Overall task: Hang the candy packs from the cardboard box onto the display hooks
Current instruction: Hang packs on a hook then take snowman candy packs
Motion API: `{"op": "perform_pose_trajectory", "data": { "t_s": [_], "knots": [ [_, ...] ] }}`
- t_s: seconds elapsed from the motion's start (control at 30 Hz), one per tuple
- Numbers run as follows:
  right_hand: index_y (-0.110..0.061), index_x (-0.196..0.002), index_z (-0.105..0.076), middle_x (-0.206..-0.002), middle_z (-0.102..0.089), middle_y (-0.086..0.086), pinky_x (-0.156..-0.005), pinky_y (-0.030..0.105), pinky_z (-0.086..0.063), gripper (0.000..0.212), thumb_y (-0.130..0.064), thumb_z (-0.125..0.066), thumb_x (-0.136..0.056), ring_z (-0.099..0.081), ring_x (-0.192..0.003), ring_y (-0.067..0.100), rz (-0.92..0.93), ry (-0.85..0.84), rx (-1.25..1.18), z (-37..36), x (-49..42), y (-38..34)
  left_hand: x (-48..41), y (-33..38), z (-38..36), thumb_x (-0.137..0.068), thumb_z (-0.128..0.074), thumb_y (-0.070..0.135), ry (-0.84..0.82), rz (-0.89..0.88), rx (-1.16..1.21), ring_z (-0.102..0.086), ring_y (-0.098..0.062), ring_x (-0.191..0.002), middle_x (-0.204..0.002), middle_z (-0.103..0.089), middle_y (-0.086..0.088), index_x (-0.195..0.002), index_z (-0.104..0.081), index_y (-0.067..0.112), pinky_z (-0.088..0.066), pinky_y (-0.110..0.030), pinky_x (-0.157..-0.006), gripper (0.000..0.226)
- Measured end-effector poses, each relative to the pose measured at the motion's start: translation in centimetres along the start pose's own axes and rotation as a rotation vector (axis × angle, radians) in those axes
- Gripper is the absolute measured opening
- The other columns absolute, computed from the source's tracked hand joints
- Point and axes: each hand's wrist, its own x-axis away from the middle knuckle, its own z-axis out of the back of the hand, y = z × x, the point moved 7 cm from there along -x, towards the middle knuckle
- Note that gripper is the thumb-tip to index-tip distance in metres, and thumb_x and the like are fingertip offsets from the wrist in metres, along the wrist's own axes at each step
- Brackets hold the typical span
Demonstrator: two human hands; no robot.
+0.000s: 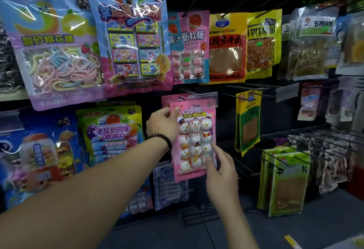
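A pink candy pack printed with snowmen [194, 140] hangs upright in front of the display, its top edge at a hook with a clear price tag holder [202, 96]. Another pink pack of the same kind [167, 99] shows just behind it. My left hand [163, 123] pinches the pack's upper left corner. My right hand [218, 168] pinches its lower right edge between thumb and fingers. The cardboard box is out of view.
Hooks all around carry snack packs: a large pink candy pack [134, 36] and a marshmallow rope pack [57, 52] upper left, a yellow-green pack [248, 122] to the right, green packs [285, 181] lower right. Bare black hooks [246, 93] stick out right of the snowman pack.
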Motion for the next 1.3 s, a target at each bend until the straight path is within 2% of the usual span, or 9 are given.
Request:
{"op": "perform_pose_trajectory", "data": {
  "t_s": [0.17, 0.43, 0.6, 0.73, 0.83, 0.9, 1.1, 1.2, 1.3],
  "knots": [
    [-0.041, -0.148, -0.057, -0.148, -0.047, -0.019, -0.116, 0.032, -0.041, 0.04, -0.03, -0.057, -0.109, -0.046, -0.139, 0.002, -0.018, -0.092, 0.022, -1.3, 1.1, 0.0, 0.0, 0.1, -0.1, -0.101, -0.06, 0.056, 0.008, 0.02, -0.04, -0.049, -0.016, -0.053, -0.055, -0.053, 0.004, -0.061, -0.058, 0.016, -0.031, -0.026, -0.049, 0.056],
    [-0.054, -0.136, -0.057, -0.143, -0.051, -0.023, -0.115, 0.031, -0.044, 0.04, -0.027, -0.061, -0.106, -0.05, -0.135, 0.0, 0.008, -0.213, 0.122, -3.2, 3.6, -0.7, 0.3, -2.8, 2.3, -0.095, -0.069, 0.052, -0.052, 0.082, 0.014, -0.073, -0.022, -0.077, -0.079, -0.073, 0.004, -0.084, -0.064, 0.028, -0.066, -0.045, -0.072, 0.027],
    [-0.043, -0.143, -0.058, -0.142, -0.056, -0.02, -0.112, 0.038, -0.049, 0.041, -0.03, -0.062, -0.105, -0.056, -0.129, 0.0, -0.007, -0.27, 0.218, -3.3, 6.2, -1.3, 3.6, -5.2, 7.5, -0.1, -0.067, 0.043, -0.236, 0.067, -0.032, -0.074, -0.026, -0.082, -0.086, -0.075, -0.002, -0.088, -0.069, 0.022, -0.065, -0.045, -0.077, 0.025],
    [-0.033, -0.147, -0.058, -0.138, -0.06, -0.014, -0.104, 0.025, -0.046, 0.043, -0.027, -0.064, -0.105, -0.058, -0.122, 0.0, 0.01, -0.378, 0.318, -4.5, 9.5, -3.0, 9.0, -7.7, 12.6, -0.102, -0.067, 0.035, -0.47, 0.026, -0.135, -0.074, -0.027, -0.079, -0.086, -0.075, -0.013, -0.09, -0.071, 0.016, -0.061, -0.038, -0.071, 0.023],
    [-0.033, -0.144, -0.06, -0.134, -0.06, -0.011, -0.102, 0.028, -0.047, 0.039, -0.029, -0.063, -0.106, -0.059, -0.121, 0.005, 0.0, -0.478, 0.371, -6.2, 13.5, -3.7, 13.6, -11.2, 16.5, -0.102, -0.067, 0.036, -0.605, 0.037, -0.211, -0.073, -0.026, -0.073, -0.083, -0.075, -0.013, -0.089, -0.071, 0.017, -0.061, -0.042, -0.066, 0.023],
    [-0.033, -0.145, -0.058, -0.134, -0.058, -0.01, -0.104, 0.031, -0.048, 0.039, -0.032, -0.062, -0.107, -0.058, -0.122, 0.008, -0.048, -0.589, 0.405, -8.0, 16.9, -3.1, 16.8, -14.1, 18.9, -0.101, -0.068, 0.037, -0.67, 0.082, -0.24, -0.073, -0.027, -0.072, -0.081, -0.075, -0.01, -0.089, -0.072, 0.021, -0.061, -0.045, -0.063, 0.021],
    [-0.023, -0.14, -0.064, -0.128, -0.066, 0.0, -0.104, 0.029, -0.049, 0.04, -0.03, -0.07, -0.101, -0.063, -0.115, 0.011, -0.196, -0.832, 0.475, -13.1, 27.0, 2.7, 25.8, -23.8, 24.4, -0.101, -0.067, 0.03, -0.81, 0.24, -0.318, -0.075, -0.014, -0.075, -0.086, -0.078, 0.006, -0.088, -0.074, 0.025, -0.055, -0.024, -0.06, 0.015],
    [-0.027, -0.132, -0.068, -0.12, -0.07, 0.002, -0.092, 0.03, -0.054, 0.031, -0.027, -0.071, -0.101, -0.068, -0.098, 0.009, -0.4, -0.843, 0.403, -13.3, 32.4, 8.2, 29.4, -28.7, 27.2, -0.1, -0.069, 0.03, -0.899, 0.254, -0.382, -0.071, -0.002, -0.076, -0.082, -0.075, 0.02, -0.088, -0.074, 0.031, -0.051, -0.02, -0.069, 0.013],
    [-0.024, -0.128, -0.069, -0.113, -0.072, -0.002, -0.075, 0.022, -0.051, 0.026, -0.022, -0.068, -0.103, -0.065, -0.082, 0.007, -0.525, -0.874, 0.504, -11.9, 37.0, 14.0, 32.4, -32.6, 30.3, -0.098, -0.065, 0.045, -0.951, 0.221, -0.506, -0.07, -0.007, -0.084, -0.091, -0.076, 0.012, -0.092, -0.074, 0.028, -0.053, -0.029, -0.075, 0.02]
  ]
}}
